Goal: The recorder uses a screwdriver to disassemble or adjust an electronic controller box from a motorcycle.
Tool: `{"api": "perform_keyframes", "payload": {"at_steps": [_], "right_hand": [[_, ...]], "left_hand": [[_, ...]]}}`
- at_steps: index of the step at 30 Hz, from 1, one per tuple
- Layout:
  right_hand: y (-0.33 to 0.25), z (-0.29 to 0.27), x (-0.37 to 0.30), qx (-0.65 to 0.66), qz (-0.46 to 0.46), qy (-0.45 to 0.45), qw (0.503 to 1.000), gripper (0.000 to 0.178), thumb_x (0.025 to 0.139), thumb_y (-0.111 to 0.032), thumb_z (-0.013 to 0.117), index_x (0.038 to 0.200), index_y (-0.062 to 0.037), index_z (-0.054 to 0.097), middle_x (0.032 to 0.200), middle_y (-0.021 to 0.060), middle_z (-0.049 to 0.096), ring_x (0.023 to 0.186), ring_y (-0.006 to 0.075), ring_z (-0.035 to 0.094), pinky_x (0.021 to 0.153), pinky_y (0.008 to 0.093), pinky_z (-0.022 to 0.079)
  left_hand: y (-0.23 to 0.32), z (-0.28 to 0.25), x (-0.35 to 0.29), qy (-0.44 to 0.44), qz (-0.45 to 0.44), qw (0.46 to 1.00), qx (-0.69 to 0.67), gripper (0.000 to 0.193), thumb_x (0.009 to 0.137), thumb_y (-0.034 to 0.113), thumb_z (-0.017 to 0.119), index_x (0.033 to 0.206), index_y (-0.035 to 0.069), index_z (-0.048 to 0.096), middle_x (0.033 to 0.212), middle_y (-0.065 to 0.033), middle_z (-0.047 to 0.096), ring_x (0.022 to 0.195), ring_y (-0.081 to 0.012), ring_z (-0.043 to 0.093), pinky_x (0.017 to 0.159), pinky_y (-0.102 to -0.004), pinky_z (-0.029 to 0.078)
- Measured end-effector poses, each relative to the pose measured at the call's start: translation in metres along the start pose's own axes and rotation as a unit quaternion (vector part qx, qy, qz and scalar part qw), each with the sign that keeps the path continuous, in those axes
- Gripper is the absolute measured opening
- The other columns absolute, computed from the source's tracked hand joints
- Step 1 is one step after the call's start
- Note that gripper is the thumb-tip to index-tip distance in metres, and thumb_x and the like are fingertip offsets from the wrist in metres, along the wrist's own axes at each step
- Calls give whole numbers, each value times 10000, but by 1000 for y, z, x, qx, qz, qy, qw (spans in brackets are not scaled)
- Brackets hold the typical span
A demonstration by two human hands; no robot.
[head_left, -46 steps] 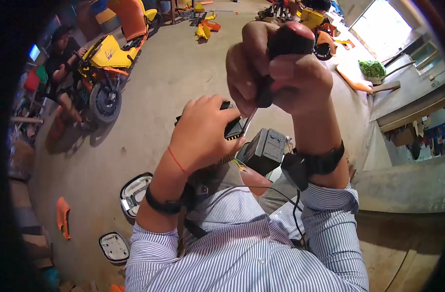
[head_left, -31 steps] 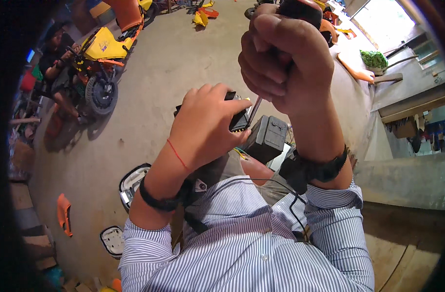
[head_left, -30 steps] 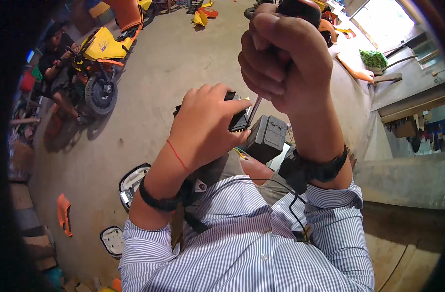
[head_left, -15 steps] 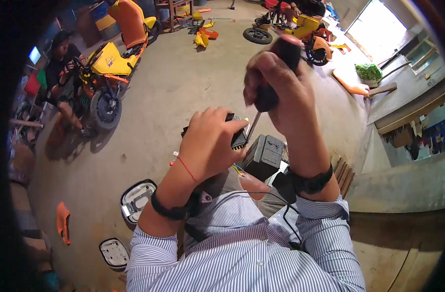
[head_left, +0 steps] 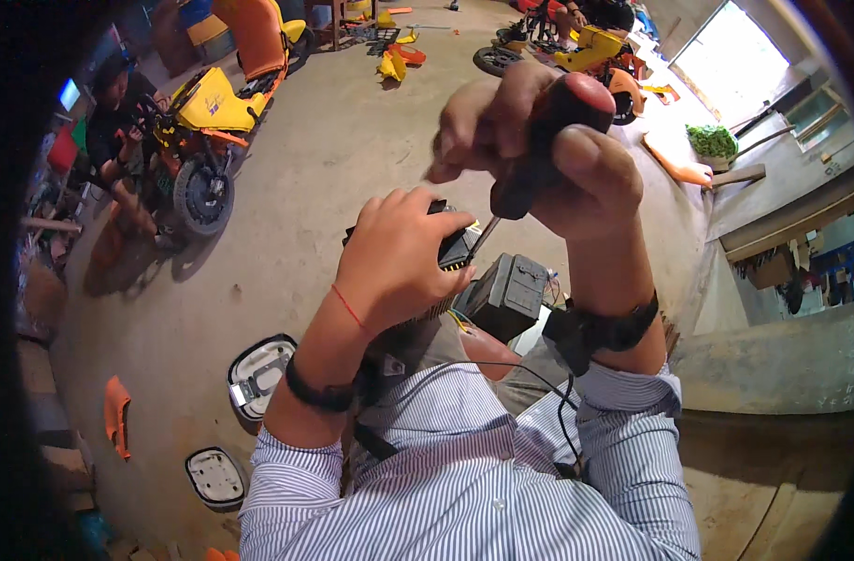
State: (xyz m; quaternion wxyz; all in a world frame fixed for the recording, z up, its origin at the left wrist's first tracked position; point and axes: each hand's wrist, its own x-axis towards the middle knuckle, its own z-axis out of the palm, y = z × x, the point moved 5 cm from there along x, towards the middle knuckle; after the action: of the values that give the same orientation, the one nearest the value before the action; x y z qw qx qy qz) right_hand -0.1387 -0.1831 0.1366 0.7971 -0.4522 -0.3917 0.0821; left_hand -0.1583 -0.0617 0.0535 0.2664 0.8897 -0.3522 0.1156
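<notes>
While the right hand (head_left: 595, 201) is clamping its grip around a screwdriver (head_left: 539, 154), the left hand (head_left: 394, 252) is clasping a finned black box (head_left: 456, 248). The shaft (head_left: 484, 239) is pointing at the box's edge, so screw work is seemingly under way, unfinished; fingers are hiding what remains. Nearby, a dark case (head_left: 507, 295) is standing; white shells (head_left: 215, 479) are lying on the floor (head_left: 287, 206).

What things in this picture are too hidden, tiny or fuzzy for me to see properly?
All in the head view:
Hidden: most of the black, ridged box, covered by the left hand.
Too small: the metal tip of the red-and-black-handled screwdriver, so I can't tell whether it sits in a screw.
Blurred: some fingertips of the right hand.
Cut off: part of the orange motorbike seat, by the top edge.
</notes>
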Motion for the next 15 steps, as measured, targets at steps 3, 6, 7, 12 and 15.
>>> {"api": "perform_keyframes", "payload": {"at_steps": [3, 6, 7, 12, 15], "right_hand": [[1, 1, 5, 17, 85, -44, 995, 245, 919, -269, 723, 950, -71, 584, 695, 52, 581, 556, 109, 548, 499, 264, 431], [7, 5, 5, 3, 112, 30, 993, 252, 900, -262, 740, 870, -85, 562, 547, 1, 483, 400, 90, 426, 377, 266, 323], [6, 3, 5, 6, 104, 42, 994, 250, 903, -259, 734, 863, -85, 559, 539, 3, 476, 393, 92, 420, 373, 268, 321], [3, -7, 1, 19, 84, 118, 989, 248, 911, -253, 717, 832, -96, 543, 498, 9, 448, 360, 99, 395, 349, 280, 311], [2, -1, 0, -32, 78, 154, 984, 234, 951, -272, 644, 835, -103, 531, 502, 2, 437, 359, 89, 369, 342, 265, 304]], "left_hand": [[1, -2, 0, -10, 0, 1000, 14, 427, 715, 353, 833, 1065, 129, 741, 1071, -126, 637, 1069, -335, 587, 918, -450, 447], [6, 0, -1, -14, 8, 1000, -3, 393, 735, 320, 820, 1093, 171, 755, 1078, -118, 655, 1072, -306, 608, 935, -423, 439], [6, 0, -1, -8, 11, 1000, -1, 387, 721, 312, 827, 1066, 155, 748, 1068, -119, 651, 1057, -318, 607, 918, -435, 447], [3, 1, 0, 10, 33, 999, -13, 369, 684, 275, 845, 1000, 120, 733, 1037, -119, 644, 1025, -344, 605, 877, -457, 463], [6, -1, -2, 15, 34, 999, -12, 370, 681, 274, 845, 999, 120, 734, 1051, -119, 648, 1031, -344, 606, 876, -454, 464]]}}
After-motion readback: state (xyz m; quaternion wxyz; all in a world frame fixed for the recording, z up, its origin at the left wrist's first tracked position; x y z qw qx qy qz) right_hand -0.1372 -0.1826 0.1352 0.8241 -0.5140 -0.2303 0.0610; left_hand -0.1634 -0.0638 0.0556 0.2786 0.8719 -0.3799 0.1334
